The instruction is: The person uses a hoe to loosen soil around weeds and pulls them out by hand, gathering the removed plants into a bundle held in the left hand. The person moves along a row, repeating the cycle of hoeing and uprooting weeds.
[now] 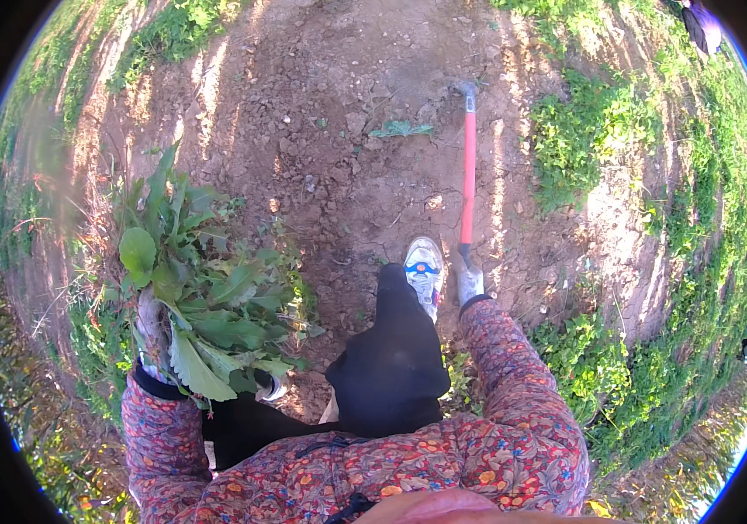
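L hand (153, 327) is low, well L of the white sneaker (424, 269) & nearer the body; its forearm runs almost straight fwd, in a floral sleeve (164, 428). R hand (470, 281) is just R of the sneaker, w/ its forearm angled fwd & inward.

Leafy bunch (225, 301) is L of the sneaker, well apart from it: big, broad green lvs, some long, one rounded, a few w/ paler faces, plus finer sprigs mixed in. It fans out fwd & to the R of the L hand. Long-handled tool (469, 175) extends fwd on the R side of the sneaker: straight orange-red handle, grey at both ends; head at far end is too small to ID, & can't tell if it touches the dry soil (338, 79).

L hand is closed round the base of the bunch, fingers partly hidden by lvs. R hand is wrapped round the near end of the tool; can't see each finger. Both look pale grey, poss. gloved.

Also: a loose leaf (401, 129) on the soil fwd of the sneaker, & low green plants (596, 131) fwd-R of it.
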`<state>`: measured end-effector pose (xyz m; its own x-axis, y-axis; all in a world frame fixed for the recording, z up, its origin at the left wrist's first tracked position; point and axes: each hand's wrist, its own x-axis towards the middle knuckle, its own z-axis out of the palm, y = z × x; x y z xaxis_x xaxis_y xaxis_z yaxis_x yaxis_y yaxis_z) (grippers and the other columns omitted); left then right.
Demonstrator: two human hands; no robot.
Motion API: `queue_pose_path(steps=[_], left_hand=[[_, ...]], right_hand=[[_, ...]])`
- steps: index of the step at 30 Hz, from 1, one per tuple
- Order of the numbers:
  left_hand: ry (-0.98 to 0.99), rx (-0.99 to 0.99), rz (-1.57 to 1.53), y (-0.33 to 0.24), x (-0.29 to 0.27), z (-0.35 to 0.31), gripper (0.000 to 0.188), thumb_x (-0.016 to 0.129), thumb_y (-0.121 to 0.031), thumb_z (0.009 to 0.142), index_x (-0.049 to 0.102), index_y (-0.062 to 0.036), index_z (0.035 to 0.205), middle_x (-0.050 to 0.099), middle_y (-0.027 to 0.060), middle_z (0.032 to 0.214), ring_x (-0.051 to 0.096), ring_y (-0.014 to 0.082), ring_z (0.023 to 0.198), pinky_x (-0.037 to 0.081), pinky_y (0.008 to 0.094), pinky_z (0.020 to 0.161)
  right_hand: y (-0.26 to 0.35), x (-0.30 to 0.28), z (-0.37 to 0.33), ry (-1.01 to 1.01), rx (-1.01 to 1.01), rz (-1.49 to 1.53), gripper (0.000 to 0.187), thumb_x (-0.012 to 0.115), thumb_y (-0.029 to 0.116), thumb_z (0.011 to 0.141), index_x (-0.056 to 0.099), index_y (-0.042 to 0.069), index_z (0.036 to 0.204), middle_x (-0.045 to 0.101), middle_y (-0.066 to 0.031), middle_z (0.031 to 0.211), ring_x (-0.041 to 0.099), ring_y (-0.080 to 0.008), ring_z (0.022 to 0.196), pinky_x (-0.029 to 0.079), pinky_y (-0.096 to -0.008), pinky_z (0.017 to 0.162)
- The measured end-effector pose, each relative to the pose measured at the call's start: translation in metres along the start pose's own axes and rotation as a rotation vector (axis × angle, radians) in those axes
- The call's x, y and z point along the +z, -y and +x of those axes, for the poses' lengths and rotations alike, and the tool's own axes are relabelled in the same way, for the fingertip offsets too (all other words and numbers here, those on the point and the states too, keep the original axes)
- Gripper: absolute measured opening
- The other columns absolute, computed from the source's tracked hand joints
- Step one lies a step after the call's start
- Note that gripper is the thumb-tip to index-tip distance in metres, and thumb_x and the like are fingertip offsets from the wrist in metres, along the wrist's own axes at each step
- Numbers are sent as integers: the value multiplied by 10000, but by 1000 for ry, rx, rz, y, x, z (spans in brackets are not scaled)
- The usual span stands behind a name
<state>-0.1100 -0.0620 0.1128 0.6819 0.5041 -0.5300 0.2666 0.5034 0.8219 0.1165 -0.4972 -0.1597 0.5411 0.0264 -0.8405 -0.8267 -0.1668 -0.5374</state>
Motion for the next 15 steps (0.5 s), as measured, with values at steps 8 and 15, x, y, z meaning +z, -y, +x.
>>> queue_pose_path(steps=[8,15], left_hand=[[-206,175,349,19,-53,-7,324,461,-227,1021,578,-1,1221,638,96,1057,635,202,926,537,330,824],[12,129,50,18,-57,-9,447,471,-330,1011,546,18,1283,620,95,1167,608,207,1023,501,344,909]], right_hand=[[5,46,47,-204,-163,-272,359,687,396,876,652,39,891,509,3,586,464,-132,478,368,-313,445],[-11,2,-8,-53,-13,-73,336,725,432,841,615,115,835,482,19,573,419,-105,405,317,-279,367]])
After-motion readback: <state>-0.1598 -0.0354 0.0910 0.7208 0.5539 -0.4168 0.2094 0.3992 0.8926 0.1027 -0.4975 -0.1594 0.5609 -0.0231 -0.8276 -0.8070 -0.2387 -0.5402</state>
